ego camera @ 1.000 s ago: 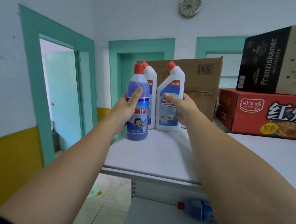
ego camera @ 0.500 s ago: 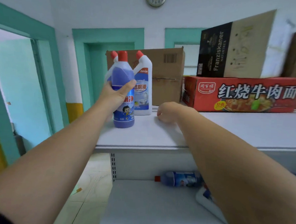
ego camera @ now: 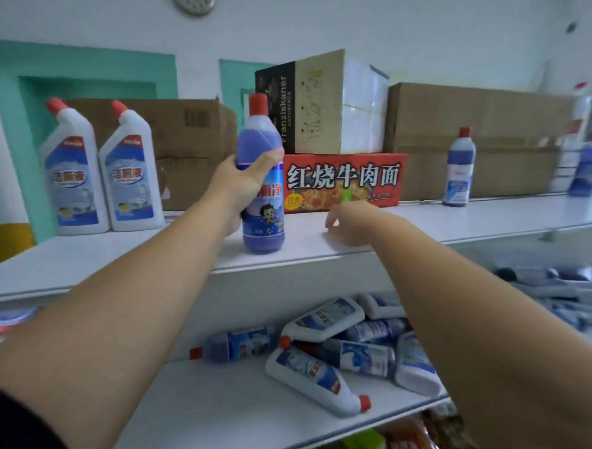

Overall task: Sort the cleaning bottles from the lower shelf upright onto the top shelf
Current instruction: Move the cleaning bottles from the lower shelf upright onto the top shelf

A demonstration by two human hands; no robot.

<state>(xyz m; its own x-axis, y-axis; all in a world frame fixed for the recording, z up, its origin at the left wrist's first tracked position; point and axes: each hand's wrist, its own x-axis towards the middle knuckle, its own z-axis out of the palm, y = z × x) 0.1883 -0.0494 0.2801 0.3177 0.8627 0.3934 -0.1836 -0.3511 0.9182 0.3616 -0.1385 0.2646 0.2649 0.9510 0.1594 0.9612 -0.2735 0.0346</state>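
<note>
On the lower shelf (ego camera: 209, 408), at 5 o'clock, a heap of bottles (ego camera: 343, 343) is seen lying flat. On the top shelf (ego camera: 114, 259), a purple bottle (ego camera: 262, 222) is stood upright at centre, gripped by the left hand (ego camera: 245, 184); at its 3 o'clock the right hand (ego camera: 351, 223) is rested, loosely curled and empty. Two white bottles (ego camera: 132, 178) are stood at 9 o'clock.

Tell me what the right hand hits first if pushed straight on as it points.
Most likely the red noodle box just beyond the right hand on the top shelf; depth is unclear.
</note>
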